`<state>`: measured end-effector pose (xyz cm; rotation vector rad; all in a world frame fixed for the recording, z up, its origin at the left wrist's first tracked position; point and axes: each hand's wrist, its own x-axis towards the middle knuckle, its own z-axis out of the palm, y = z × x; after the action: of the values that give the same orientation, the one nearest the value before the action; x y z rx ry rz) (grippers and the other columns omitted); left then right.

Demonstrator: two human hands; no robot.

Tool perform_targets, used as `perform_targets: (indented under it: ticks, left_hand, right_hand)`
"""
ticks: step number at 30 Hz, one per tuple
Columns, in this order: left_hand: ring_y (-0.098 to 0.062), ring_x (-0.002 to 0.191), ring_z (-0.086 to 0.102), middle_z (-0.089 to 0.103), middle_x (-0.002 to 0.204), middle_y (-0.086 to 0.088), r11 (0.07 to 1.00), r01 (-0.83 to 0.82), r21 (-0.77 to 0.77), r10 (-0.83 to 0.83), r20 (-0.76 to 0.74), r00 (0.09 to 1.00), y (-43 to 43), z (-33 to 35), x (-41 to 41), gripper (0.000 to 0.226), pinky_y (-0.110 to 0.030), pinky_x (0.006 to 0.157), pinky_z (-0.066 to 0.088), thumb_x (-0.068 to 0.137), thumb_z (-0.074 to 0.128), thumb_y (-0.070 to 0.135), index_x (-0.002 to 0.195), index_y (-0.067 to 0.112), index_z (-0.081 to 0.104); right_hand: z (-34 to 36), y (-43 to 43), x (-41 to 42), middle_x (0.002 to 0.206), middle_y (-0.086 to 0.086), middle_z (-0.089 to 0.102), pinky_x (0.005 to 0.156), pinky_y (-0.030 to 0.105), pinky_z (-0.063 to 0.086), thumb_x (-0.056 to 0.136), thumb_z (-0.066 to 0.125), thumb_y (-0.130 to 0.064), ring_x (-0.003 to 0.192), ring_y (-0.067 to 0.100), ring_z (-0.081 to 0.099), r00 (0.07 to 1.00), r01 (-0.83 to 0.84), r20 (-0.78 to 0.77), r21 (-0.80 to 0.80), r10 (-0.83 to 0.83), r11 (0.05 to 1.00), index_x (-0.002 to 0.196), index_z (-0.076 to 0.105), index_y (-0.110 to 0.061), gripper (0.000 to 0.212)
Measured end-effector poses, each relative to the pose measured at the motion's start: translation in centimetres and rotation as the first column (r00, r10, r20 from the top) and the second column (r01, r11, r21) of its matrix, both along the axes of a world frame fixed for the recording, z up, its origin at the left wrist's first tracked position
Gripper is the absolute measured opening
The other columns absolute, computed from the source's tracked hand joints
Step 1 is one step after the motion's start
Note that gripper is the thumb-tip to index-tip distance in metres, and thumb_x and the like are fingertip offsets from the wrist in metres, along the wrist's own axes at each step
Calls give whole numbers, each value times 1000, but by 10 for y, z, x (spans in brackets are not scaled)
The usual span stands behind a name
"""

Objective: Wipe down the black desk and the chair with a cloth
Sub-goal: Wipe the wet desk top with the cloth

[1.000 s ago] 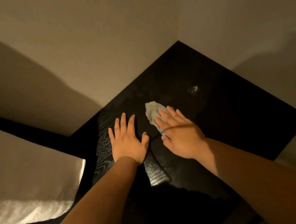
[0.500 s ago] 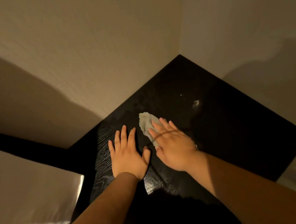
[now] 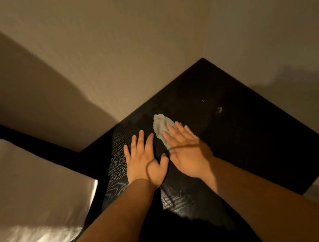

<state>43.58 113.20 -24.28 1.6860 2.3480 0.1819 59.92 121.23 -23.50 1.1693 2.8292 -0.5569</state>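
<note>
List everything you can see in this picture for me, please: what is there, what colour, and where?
Desk: one, black with visible wood grain, set into the corner of the walls.
Cloth: one, pale grey, on the desk, partly under the right hand's fingers.
Smudge: one, pale, on the desk to the right of the cloth.
Walls: two, beige, meeting behind the desk.
White fabric: one piece, perhaps bedding, lower left beside the desk.
Left hand: one, flat on the desk, left of the cloth.
Right hand: one, straight fingers pressing on the cloth.
</note>
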Motion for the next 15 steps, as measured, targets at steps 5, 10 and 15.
perform_targets:
  ticks: [5, 10, 15]
  left_hand:
    - [-25, 160, 13, 20, 173, 3, 993, 115, 3, -115, 44, 992, 1, 9, -26, 81, -47, 131, 6, 87, 44, 66, 161, 34, 33]
    - [-34, 153, 28, 39, 162, -11, 997, 20, 76, -19, -20, 1000, -10, 2, -87, 72, -53, 127, 21, 90, 44, 64, 149, 22, 50]
    - [-32, 145, 33, 40, 156, -10, 980, -163, 111, 168, -37, 985, -8, -2, -92, 69, -55, 123, 25, 88, 48, 60, 148, 26, 45]
  right_hand:
    - [1, 41, 1, 171, 1, 1, 125, 39, -7, 99, 41, -42, 157, 25, -6, 988, -11, 154, 71, 0, 997, 164, 10, -21, 75]
    - [-1, 92, -10, 171, 6, 3, 127, 45, 1, 103, 36, -44, 157, 31, -1, 914, 361, 138, 158, -382, 919, 164, 8, -21, 71]
    - [-6, 43, -51, 170, 10, 9, 126, 45, -5, 93, 34, -42, 156, 35, 0, 985, 159, 58, 63, -162, 985, 162, 21, -21, 73]
